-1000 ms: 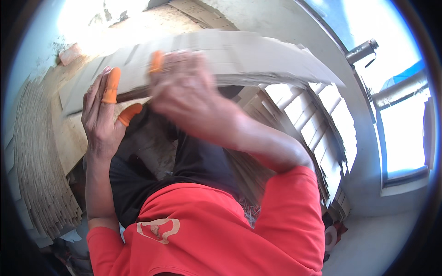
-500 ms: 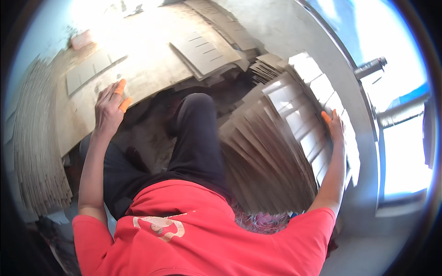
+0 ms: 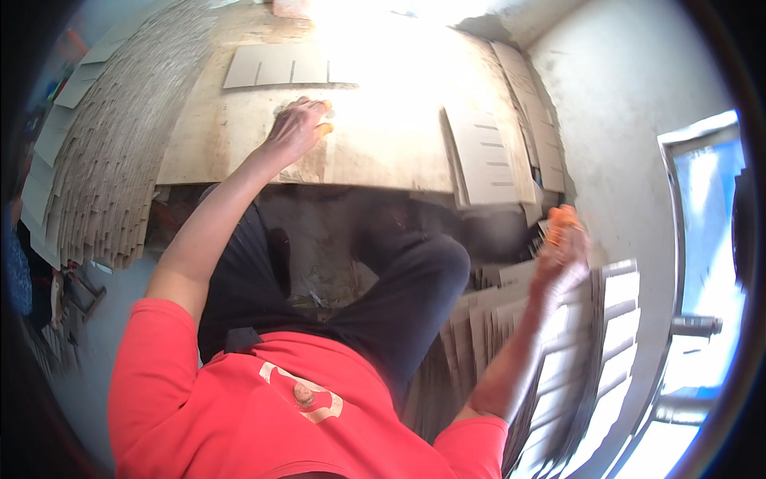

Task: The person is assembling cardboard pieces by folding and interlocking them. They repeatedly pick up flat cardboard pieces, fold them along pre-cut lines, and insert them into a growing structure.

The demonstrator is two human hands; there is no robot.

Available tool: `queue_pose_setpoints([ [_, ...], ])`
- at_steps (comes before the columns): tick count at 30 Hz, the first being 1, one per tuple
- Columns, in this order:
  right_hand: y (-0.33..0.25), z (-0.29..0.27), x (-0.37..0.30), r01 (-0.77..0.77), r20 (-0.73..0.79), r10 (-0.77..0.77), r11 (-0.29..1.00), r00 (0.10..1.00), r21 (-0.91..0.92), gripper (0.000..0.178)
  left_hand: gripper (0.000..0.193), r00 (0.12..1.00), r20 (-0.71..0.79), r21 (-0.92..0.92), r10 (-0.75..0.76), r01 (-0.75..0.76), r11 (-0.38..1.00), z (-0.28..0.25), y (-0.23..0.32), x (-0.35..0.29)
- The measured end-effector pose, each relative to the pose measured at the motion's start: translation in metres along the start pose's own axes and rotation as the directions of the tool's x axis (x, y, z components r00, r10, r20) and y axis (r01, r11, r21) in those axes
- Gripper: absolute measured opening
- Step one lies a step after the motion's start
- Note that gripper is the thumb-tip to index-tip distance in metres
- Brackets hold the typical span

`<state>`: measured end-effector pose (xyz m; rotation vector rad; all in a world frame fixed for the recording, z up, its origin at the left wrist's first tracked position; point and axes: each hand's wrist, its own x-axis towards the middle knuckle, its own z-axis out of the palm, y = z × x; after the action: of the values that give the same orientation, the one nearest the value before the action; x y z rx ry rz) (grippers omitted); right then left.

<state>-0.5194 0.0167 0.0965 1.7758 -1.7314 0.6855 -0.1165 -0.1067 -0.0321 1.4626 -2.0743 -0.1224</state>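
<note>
My left hand [image 3: 299,128] rests on the wooden tabletop [image 3: 383,164], fingers stretched out, orange covers on some fingertips. Just beyond it lies a flat grey-brown cardboard strip [image 3: 275,65] with slots cut in its edge; the hand is apart from it. My right hand [image 3: 563,251], also with orange fingertip covers, is in the air off the table's right corner and smeared by motion, so its grip is unclear. Nearest to it are the small stack of slotted cardboard strips [image 3: 487,160] on the table and the leaning stacks of cardboard pieces [image 3: 550,383] below.
A long, tightly packed row of cardboard pieces [image 3: 112,160] stands at the left. More slotted strips [image 3: 527,104] lie along the table's right edge by the wall [image 3: 618,128]. A bright window [image 3: 710,231] is at the far right. My knees are under the table's front edge.
The view has swung to the right. My right hand has left the cardboard stack and moved forward toward the table's right corner. My left hand remains on the tabletop, near the slotted strip.
</note>
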Motion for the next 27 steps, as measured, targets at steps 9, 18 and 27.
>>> queue_pose_setpoints([
  [9,-0.020,0.210,-0.030,0.077,0.490,0.024,0.979,0.872,-0.186,0.081,0.047,0.996,0.063,0.265,-0.060,0.041,0.963,0.086,-0.090,0.092],
  [18,0.011,0.241,-0.026,0.129,0.674,-0.077,0.991,0.735,-0.028,0.048,0.048,0.953,0.297,0.411,-0.059,-0.072,0.909,0.137,-0.132,0.149],
  [27,0.023,0.238,-0.004,0.098,0.694,-0.193,0.980,0.693,0.174,0.015,0.015,0.912,0.393,0.302,0.116,-0.247,0.921,0.128,-0.146,0.171],
])
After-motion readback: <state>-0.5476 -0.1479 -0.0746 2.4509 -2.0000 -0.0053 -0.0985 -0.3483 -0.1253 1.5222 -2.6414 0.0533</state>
